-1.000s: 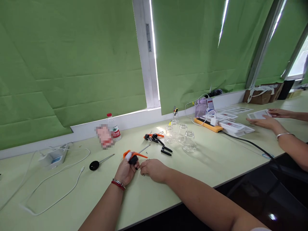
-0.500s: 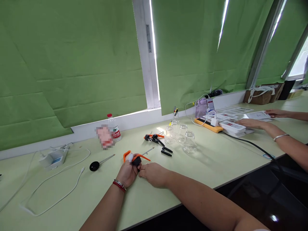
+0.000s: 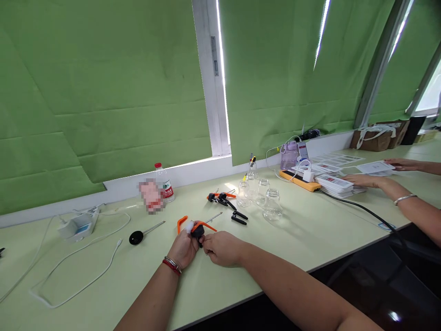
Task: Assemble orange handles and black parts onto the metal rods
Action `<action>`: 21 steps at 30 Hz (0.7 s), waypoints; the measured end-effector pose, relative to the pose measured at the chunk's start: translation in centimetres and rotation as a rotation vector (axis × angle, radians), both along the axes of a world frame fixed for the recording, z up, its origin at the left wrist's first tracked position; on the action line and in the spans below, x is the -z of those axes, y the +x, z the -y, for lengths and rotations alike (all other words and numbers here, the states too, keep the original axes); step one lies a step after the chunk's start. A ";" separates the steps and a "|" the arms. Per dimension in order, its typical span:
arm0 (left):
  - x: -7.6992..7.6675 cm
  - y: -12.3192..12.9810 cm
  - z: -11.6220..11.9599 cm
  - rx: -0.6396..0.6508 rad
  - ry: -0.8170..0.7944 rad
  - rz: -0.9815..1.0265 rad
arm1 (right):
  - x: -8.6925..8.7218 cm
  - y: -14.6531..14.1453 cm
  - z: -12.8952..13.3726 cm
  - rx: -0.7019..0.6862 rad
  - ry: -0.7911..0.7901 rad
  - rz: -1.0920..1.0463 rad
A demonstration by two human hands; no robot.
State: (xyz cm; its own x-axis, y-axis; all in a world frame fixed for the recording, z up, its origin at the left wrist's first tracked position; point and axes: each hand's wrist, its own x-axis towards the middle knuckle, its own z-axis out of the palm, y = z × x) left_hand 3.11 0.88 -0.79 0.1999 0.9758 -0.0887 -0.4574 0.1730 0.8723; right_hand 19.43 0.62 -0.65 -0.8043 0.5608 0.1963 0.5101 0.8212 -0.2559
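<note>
Low over the table, my left hand is closed around a black sprayer head with an orange lever and a thin tube pointing away to the right. My right hand meets it from the right, fingertips pinched together at its lower side; what lies between them is hidden. Just beyond my left hand lies a loose orange lever. Left of that is a round black piece with a long thin tube. Two black prong-shaped parts rest to the right, in front of more black-and-orange sprayer heads.
Several clear glass jars stand right of centre. Behind are a capped water bottle and a pixelated pink item. White cables cross the left side. An orange power strip sits near a co-worker's hands and white cards.
My right hand has shifted slightly right at the sprayer head, while my left keeps its hold. A co-worker's far hand has lifted a white card a little.
</note>
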 end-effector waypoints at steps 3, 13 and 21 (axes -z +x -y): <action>0.0 0.0 0.0 0.005 -0.002 -0.005 | -0.1 0.0 0.0 0.000 -0.015 -0.005; 0.2 -0.1 -0.2 -0.005 0.000 -0.021 | -0.3 0.0 0.1 -0.012 -0.010 0.042; 0.1 0.0 -0.1 -0.016 0.003 -0.013 | 0.0 0.2 -0.1 -0.070 0.006 -0.011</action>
State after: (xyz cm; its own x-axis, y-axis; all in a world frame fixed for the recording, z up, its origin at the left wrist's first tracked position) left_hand 3.11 0.97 -0.91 0.1832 0.9791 -0.0886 -0.4488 0.1635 0.8786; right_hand 19.63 0.70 -0.60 -0.8396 0.5017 0.2083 0.4483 0.8565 -0.2560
